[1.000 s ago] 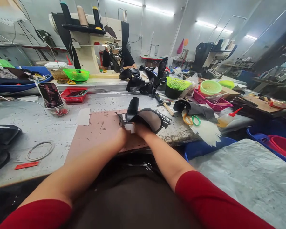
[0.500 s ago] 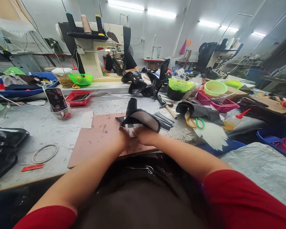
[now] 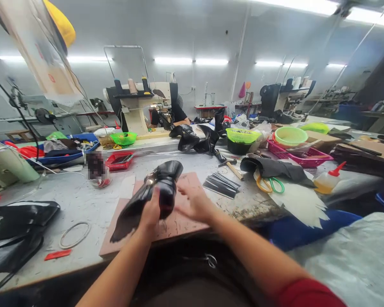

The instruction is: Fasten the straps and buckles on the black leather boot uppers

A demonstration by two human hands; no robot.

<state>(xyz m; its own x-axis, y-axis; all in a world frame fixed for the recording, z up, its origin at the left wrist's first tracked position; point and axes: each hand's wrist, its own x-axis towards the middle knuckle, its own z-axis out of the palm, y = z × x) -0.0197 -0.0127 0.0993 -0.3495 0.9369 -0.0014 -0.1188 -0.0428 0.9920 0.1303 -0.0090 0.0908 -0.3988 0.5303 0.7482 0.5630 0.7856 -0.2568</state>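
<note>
A glossy black boot upper [image 3: 137, 209] is tilted above the pinkish cutting board [image 3: 192, 183], its wide end toward the lower left. My left hand [image 3: 152, 209] grips it at the near side, thumb on top and the other fingers hidden underneath. To its right my right hand [image 3: 193, 202] is held with fingers apart and nothing in them, slightly blurred, close to the upper but seemingly not touching it. Black and white strips [image 3: 222, 185] lie just right of the board.
Farther right are a hammer [image 3: 235, 169], scissors with orange and green handles [image 3: 270, 184] and a glue bottle [image 3: 329, 179]. Several black boot uppers [image 3: 206, 138] lie behind the board. A red basket [image 3: 120, 161] and a sewing machine [image 3: 137, 102] stand to the back left.
The upper was turned with its pale lining showing and both hands at it; now its glossy outside shows, further left. My right hand has come off it. The head view has tilted up.
</note>
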